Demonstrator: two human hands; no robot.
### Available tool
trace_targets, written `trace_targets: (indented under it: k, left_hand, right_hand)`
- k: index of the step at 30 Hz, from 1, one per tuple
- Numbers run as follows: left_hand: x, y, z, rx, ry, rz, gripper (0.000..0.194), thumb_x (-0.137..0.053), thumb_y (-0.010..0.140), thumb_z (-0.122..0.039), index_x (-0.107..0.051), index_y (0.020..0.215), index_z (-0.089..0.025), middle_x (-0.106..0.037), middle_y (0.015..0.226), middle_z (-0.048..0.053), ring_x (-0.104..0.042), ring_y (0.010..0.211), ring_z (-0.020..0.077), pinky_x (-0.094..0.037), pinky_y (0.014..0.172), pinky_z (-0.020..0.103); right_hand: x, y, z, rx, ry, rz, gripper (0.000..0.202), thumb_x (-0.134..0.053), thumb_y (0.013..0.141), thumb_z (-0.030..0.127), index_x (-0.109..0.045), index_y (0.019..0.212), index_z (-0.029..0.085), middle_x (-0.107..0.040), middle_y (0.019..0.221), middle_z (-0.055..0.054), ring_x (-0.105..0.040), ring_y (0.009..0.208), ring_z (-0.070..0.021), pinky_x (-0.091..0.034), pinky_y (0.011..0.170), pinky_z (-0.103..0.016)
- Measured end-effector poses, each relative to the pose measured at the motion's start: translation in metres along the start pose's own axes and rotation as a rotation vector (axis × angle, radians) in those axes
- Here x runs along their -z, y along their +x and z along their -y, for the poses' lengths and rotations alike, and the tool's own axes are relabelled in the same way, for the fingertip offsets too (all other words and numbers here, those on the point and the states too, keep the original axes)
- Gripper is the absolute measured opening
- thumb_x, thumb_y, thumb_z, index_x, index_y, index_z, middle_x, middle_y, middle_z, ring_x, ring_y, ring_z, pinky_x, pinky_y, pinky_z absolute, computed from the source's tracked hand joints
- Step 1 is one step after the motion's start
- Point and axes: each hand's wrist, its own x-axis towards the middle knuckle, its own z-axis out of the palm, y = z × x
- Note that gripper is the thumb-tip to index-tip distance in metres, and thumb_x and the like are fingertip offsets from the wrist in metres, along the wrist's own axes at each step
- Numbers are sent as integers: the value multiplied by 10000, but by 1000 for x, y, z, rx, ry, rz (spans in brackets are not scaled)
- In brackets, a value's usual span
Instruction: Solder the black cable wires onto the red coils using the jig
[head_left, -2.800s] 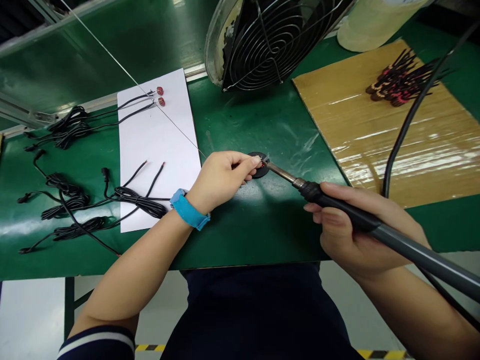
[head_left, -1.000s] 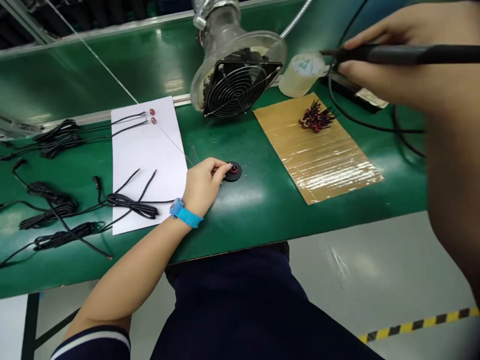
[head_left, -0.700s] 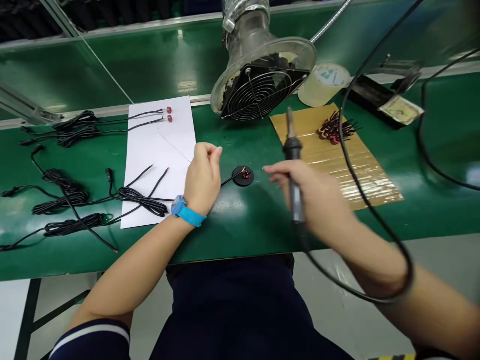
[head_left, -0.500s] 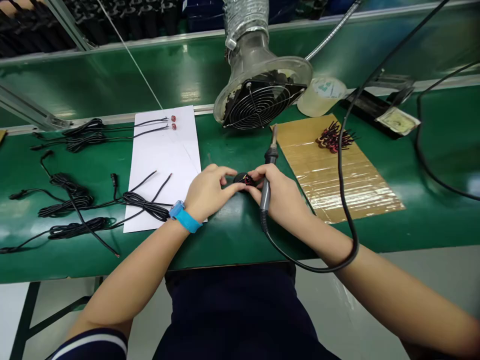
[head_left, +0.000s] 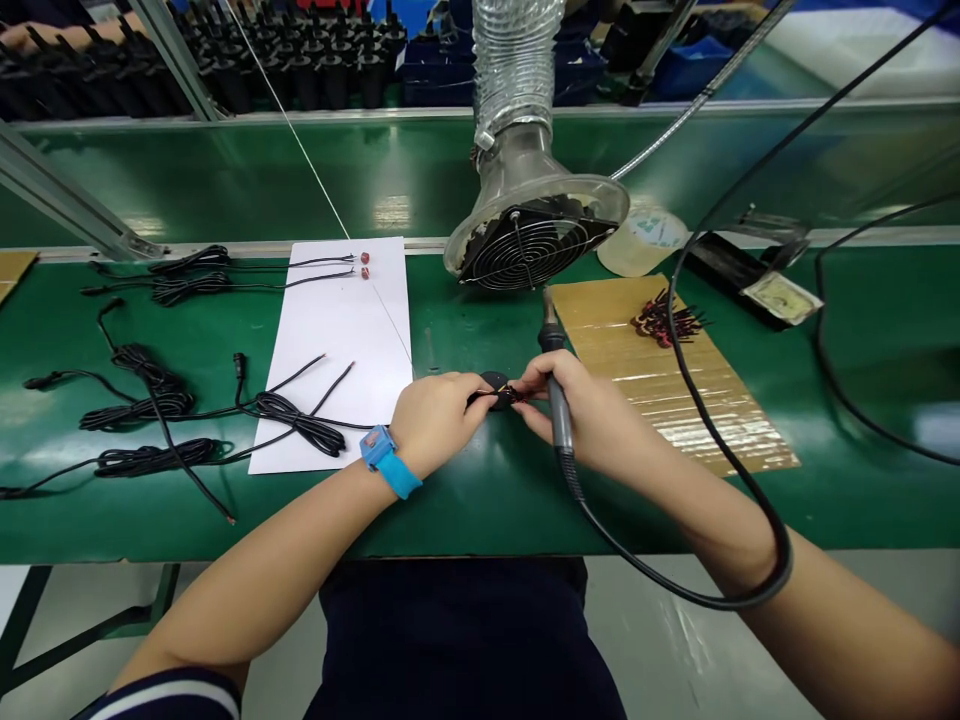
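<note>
Between my hands a small round black part (head_left: pixel 495 381) lies on the green bench, with short thin wires (head_left: pixel 507 396) in black, red and yellow across it. My left hand (head_left: pixel 439 420) is closed from the left, thumb and forefinger pinching a thin dark wire end beside the round part. A soldering iron (head_left: pixel 559 405) rests in my right hand (head_left: pixel 589 405), its tip (head_left: pixel 548 303) pointing away from me. The thumb and forefinger of that hand also pinch at the thin wires; their exact hold is partly hidden.
A fume extractor (head_left: pixel 529 240) hangs ahead. Coiled black cables (head_left: pixel 300 420) lie on a white sheet (head_left: pixel 330 340) and to its left. On the right, a brown sheet (head_left: pixel 622 340) bears a pile of small wired parts (head_left: pixel 666 320). Behind stand a round container (head_left: pixel 643 240) and an iron stand (head_left: pixel 750 275).
My hands have drawn slightly apart, showing more of the round black part and the wires. The soldering iron has shifted with my right hand. The whole view has tilted up a little.
</note>
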Motion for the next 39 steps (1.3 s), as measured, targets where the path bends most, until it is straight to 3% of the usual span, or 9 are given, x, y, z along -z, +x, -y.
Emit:
trace_targets:
  k: [3, 7, 15, 19, 25, 34, 39]
  left_hand:
    - [1, -3, 2, -30, -82, -14, 204, -516, 860, -323, -678, 918, -213, -691, 918, 24, -630, 847, 186, -471, 698, 294]
    - [4, -5, 3, -54, -180, -26, 184, -540, 849, -310, -685, 907, -212, -686, 884, 18, -624, 828, 171, -468, 703, 285]
    - [4, -7, 3, -114, -301, -57, 149, -570, 833, -279, -690, 895, -214, -684, 862, 14, -622, 800, 153, -471, 677, 263]
    - [3, -7, 5, -136, -338, -105, 138, -594, 818, -272, -692, 894, -211, -686, 849, 14, -620, 782, 148, -472, 669, 259]
    - [4, -9, 5, -171, -378, -171, 148, -590, 823, -259, -682, 933, -224, -687, 842, 4, -621, 773, 135, -483, 674, 253]
    - [5, -11, 3, -216, -339, -227, 146, -590, 825, -262, -696, 918, -226, -668, 783, 13, -614, 739, 127, -478, 631, 235]
    - [4, -12, 2, -262, -277, -276, 161, -575, 835, -264, -699, 921, -209, -653, 756, 22, -604, 707, 125, -465, 600, 230]
  right_hand:
    - [-1, -7, 0, -7, 228, -104, 258, -601, 772, 272, -419, 947, 221, -634, 923, -43, -656, 843, -166, -561, 748, -324]
    - [5, -10, 5, 49, 386, -210, 272, -651, 740, 242, -442, 913, 239, -622, 856, -9, -651, 830, -159, -572, 744, -315]
    - [35, -9, 28, 341, -212, -93, 224, -547, 808, 163, -513, 1007, 259, -632, 987, -31, -631, 852, -171, -526, 701, -303]
    - [38, -5, 34, 219, -214, -45, 115, -525, 828, 248, -530, 943, 254, -641, 844, -15, -616, 652, -143, -506, 556, -275]
    - [35, 0, 28, 1, 67, 19, 251, -626, 766, 369, -518, 938, 222, -620, 894, -36, -617, 724, -146, -548, 645, -295]
    - [31, 3, 30, -73, 241, -36, 224, -627, 763, 331, -491, 919, 244, -662, 876, -27, -649, 761, -162, -552, 670, -307]
    - [32, 5, 28, -133, 335, 7, 252, -651, 738, 343, -492, 894, 225, -661, 817, -29, -650, 690, -157, -553, 591, -283]
